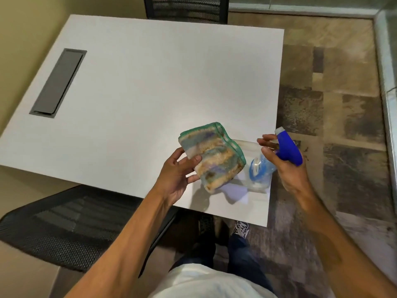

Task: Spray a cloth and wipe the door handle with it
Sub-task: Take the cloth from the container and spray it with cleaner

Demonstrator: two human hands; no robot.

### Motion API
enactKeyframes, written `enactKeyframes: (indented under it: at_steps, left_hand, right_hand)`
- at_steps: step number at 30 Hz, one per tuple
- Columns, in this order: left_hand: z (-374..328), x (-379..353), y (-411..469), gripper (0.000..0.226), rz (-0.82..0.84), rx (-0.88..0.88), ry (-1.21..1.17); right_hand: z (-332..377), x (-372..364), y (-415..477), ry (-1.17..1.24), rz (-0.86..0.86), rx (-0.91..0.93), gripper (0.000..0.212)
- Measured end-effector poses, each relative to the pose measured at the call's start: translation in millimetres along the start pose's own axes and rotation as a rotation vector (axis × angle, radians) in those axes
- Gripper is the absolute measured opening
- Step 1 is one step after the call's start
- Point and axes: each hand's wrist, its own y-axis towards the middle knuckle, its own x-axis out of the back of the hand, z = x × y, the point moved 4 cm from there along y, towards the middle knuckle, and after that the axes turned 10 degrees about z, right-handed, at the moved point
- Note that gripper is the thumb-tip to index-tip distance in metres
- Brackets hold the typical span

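My left hand holds a folded cloth with green stitched edges and stained tan and blue patches, lifted above the white table's near right corner. My right hand grips a spray bottle with a clear body and a blue trigger head; its white nozzle points up and away, and the bottle's body leans towards the cloth. The cloth and bottle are a small gap apart. No door handle is in view.
The white table has a grey cable hatch at its left. Black mesh chairs stand at the far side and near left. Patterned carpet lies to the right, bordered by a glass wall.
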Motion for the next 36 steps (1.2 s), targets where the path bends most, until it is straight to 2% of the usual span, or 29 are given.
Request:
enactKeyframes:
  at_steps: [3, 6, 10, 12, 15, 22, 26, 32, 36]
  left_hand:
    - [-0.4, 2.2, -1.5, 0.050, -0.007, -0.008, -0.015]
    - [-2.5, 3.7, -2.4, 0.053, -0.009, -0.023, -0.024]
    - [-6.5, 5.9, -2.0, 0.054, -0.015, -0.044, -0.027]
    - [-8.6, 6.7, -1.1, 0.052, -0.016, -0.056, -0.027]
    - [-11.4, 7.2, -0.4, 0.052, -0.008, -0.076, -0.028]
    - [-11.7, 5.0, 0.5, 0.058, -0.010, -0.105, -0.049]
    - [-10.1, 4.3, 1.4, 0.055, -0.014, -0.120, 0.002]
    - [-9.2, 2.4, 2.2, 0.045, -0.008, -0.136, 0.084]
    - [-8.1, 2.4, 1.8, 0.047, -0.004, -0.136, 0.090]
  right_hand:
    - [6.8, -2.6, 4.2, 0.006, -0.005, 0.027, 0.051]
    - [29.8, -6.3, 4.6, 0.004, -0.024, 0.051, 0.050]
    - [77.0, -19.3, -4.5, -0.056, -0.040, 0.100, 0.062]
    - [99.2, -25.1, -12.3, -0.132, -0.026, 0.151, 0.058]
    - [118.9, -33.5, -24.7, -0.238, 0.017, 0.180, 0.041]
    - [111.7, -65.8, -50.5, -0.249, 0.167, 0.017, 0.022]
    - [91.0, -81.9, -54.7, -0.404, 0.205, -0.114, 0.011]
    - [78.6, -93.2, -55.8, -0.562, 0.179, -0.225, 0.033]
    - [75.7, -99.7, -57.7, -0.599, 0.141, -0.298, 0.044]
